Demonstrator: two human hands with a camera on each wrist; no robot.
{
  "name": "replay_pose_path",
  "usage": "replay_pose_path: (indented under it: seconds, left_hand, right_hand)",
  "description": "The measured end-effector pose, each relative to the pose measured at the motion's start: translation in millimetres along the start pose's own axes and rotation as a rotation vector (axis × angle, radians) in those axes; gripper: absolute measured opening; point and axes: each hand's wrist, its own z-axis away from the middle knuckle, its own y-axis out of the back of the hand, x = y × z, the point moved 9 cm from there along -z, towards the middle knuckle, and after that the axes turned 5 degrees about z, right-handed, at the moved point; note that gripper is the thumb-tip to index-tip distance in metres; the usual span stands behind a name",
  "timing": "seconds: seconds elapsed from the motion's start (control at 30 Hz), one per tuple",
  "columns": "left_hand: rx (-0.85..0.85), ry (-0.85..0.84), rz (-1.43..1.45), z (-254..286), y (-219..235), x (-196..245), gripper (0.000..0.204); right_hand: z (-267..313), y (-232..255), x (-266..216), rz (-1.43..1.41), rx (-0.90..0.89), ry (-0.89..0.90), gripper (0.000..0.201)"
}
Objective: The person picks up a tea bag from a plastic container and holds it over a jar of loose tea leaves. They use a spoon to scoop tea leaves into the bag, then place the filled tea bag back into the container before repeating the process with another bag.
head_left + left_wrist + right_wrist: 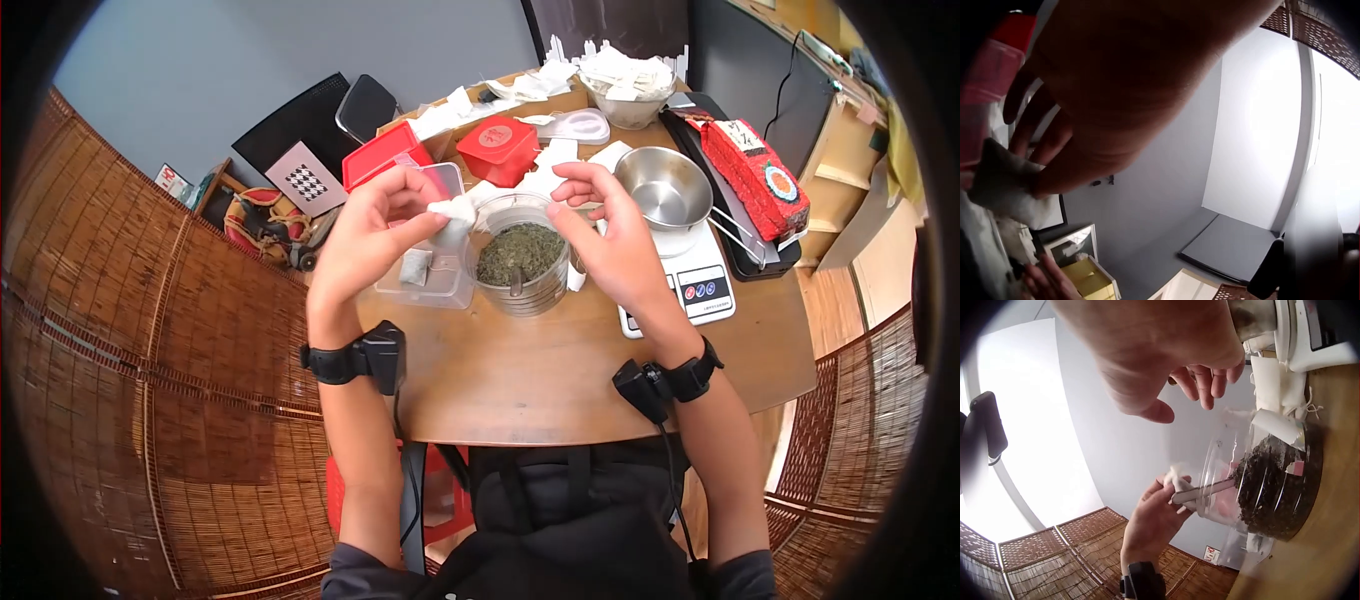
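Note:
My left hand (432,215) pinches a small white filter bag (455,218) beside the left rim of a glass bowl (520,290) of dried green leaves (520,250). A spoon (515,281) stands in the leaves. In the left wrist view the fingers (1054,140) hold the bag (1004,184) by one end. My right hand (566,200) hovers over the bowl's right rim with its fingers loosely curled. The right wrist view shows nothing in that hand (1191,394), and below it the bowl (1272,487) and the spoon handle (1200,492).
A clear plastic tub (425,285) with a filled bag stands left of the bowl. Behind are red boxes (497,148), loose white bags and a bowl of bags (628,85). A steel pan (663,185) sits on a scale (695,285) to the right, beside a red patterned pack (755,175).

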Motion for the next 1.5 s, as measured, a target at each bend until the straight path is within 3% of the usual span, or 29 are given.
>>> replay_pose_path:
  seconds: [0.17,0.23,0.37,0.47,0.63,0.9,0.97,1.0,1.07,1.3,1.5]
  left_hand:
    - [0.061,-0.128,0.229,-21,-32,16,0.018]
    - [0.093,-0.157,0.263,-27,-39,16,0.024]
    - [0.120,-0.220,0.614,-34,-61,12,0.044]
    - [0.120,-0.279,0.616,-32,-66,12,0.042]
    - [0.131,-0.405,0.386,-26,-59,4,0.039]
    - [0.114,-0.308,0.266,-8,-62,-11,0.041]
    - [0.184,-0.344,-0.021,-3,-58,-9,0.033]
    - [0.188,-0.337,-0.021,-2,-56,-11,0.033]
    - [0.244,-0.496,-0.116,4,-53,0,0.025]
    - [0.233,-0.341,0.216,-9,-41,-43,0.020]
    - [0.229,-0.412,0.064,-6,-44,-37,0.016]
  right_hand:
    - [1,-1,-15,-0.058,-0.050,0.053,0.050]
    - [1,-2,-18,-0.069,-0.102,0.058,0.054]
    - [-2,-9,-20,-0.225,-0.147,0.109,0.057]
    - [-3,-13,-12,-0.360,-0.198,0.077,0.044]
    - [-3,-18,-7,-0.380,-0.227,0.006,0.035]
    - [-5,-21,15,-0.464,-0.155,-0.060,0.035]
    - [-3,-23,17,-0.449,-0.150,-0.074,0.035]
    - [-2,-24,18,-0.415,-0.152,-0.078,0.035]
    - [-1,-26,18,-0.385,-0.146,-0.089,0.035]
    - [-1,-26,18,-0.333,-0.137,-0.027,0.038]
    - [-1,-23,22,-0.315,-0.073,-0.003,0.036]
